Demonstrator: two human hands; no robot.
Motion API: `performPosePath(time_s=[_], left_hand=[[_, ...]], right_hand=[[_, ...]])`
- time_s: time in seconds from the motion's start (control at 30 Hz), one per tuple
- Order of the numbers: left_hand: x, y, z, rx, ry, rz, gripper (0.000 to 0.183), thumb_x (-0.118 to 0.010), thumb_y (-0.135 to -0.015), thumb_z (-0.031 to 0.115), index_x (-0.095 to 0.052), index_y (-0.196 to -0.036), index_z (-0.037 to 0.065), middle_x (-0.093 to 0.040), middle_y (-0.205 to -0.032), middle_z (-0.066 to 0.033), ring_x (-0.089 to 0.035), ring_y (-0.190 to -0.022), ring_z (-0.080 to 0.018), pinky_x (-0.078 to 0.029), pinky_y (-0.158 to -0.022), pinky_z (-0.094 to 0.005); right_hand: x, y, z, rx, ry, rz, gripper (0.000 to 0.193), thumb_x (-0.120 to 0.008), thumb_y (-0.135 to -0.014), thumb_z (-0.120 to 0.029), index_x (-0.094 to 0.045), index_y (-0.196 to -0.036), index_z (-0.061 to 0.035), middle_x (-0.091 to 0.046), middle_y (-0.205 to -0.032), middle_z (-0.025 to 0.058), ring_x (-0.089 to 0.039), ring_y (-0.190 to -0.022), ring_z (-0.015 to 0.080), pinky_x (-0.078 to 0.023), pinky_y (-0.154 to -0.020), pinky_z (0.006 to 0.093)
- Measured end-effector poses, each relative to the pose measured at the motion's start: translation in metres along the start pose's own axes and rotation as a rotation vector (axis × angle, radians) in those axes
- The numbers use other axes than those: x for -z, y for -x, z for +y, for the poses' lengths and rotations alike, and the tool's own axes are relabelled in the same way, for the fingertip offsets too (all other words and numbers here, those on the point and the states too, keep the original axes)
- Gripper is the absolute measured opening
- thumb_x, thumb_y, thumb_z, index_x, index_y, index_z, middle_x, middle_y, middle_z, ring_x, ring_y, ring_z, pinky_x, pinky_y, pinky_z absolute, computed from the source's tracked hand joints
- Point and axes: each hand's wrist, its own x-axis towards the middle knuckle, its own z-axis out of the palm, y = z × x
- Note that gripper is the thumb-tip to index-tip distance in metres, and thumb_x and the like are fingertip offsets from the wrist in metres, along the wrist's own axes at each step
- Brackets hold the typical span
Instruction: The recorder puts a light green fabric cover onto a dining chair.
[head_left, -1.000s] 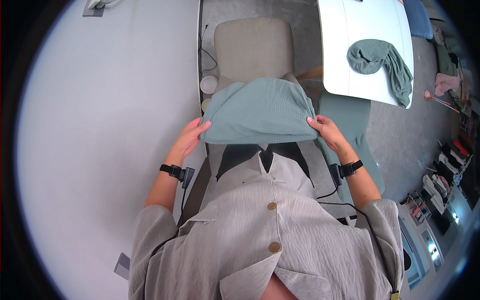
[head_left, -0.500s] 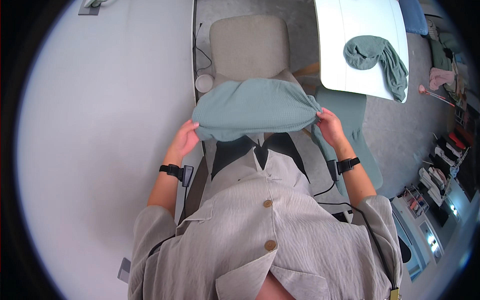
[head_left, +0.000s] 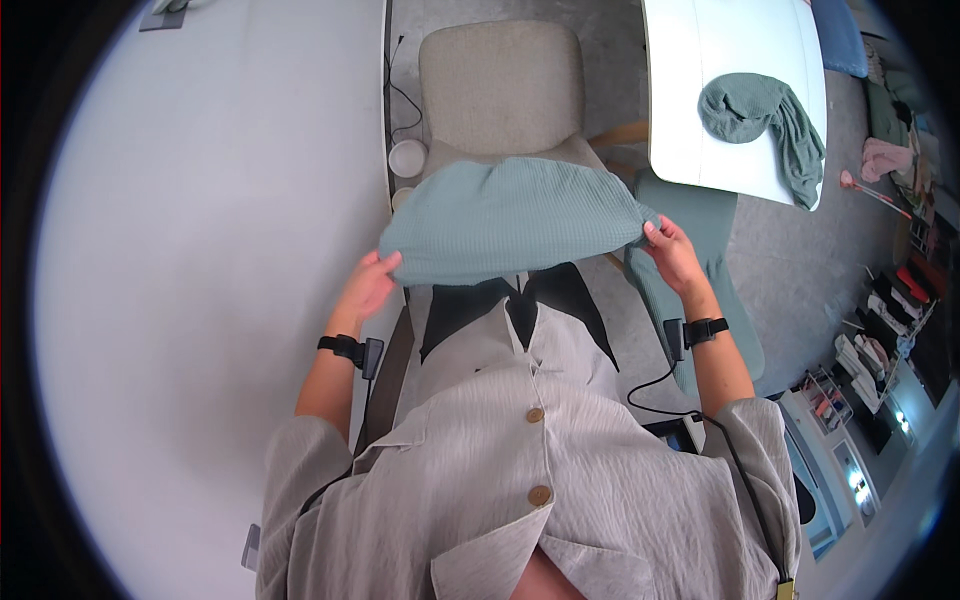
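Wider it's going: the sage-green waffle-knit cloth [head_left: 510, 220] is stretching between both hands!
The hands are standing further apart than a second ago, so the cloth is apparently being spread more. The left hand [head_left: 368, 285] is pinching its left end, thumb closed down; the right hand [head_left: 673, 257] is pinching the right end. It's hanging mid-air, hiding the beige chair's [head_left: 500, 85] front edge.

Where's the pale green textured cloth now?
Head view, centre: the cloth is held between the left hand and right hand, just below the beige upholstered chair backrest in frame.
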Motion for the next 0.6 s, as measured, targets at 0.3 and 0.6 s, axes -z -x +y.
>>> performPosePath(time_s=[0.3, 0.6], left_hand=[[-0.024, -0.065, 0.099, 0.181, -0.648, -0.265, 0.042, -0.062, -0.096, 0.021, -0.054, -0.130, -0.003, -0.062, -0.125, -0.0088, -0.058, -0.115, -0.0174, -0.043, -0.102, -0.0348], [-0.015, -0.148, 0.091, -0.026, -0.139, 0.242, 0.040, -0.059, -0.099, 0.022, -0.052, -0.126, -0.006, -0.061, -0.122, -0.0109, -0.057, -0.115, -0.0215, -0.048, -0.096, -0.0383]], right_hand=[[-0.026, -0.077, -0.053, 0.122, 0.300, -0.072, 0.021, -0.054, -0.101, -0.017, -0.059, -0.114, -0.0014, -0.065, -0.102, -0.0011, -0.055, -0.092, 0.0073, -0.044, -0.087, 0.0254], [-0.012, -0.138, -0.031, -0.086, 0.289, 0.229, 0.032, -0.055, -0.098, -0.016, -0.055, -0.121, 0.0063, -0.064, -0.111, 0.0108, -0.059, -0.099, 0.0191, -0.045, -0.091, 0.0319]])
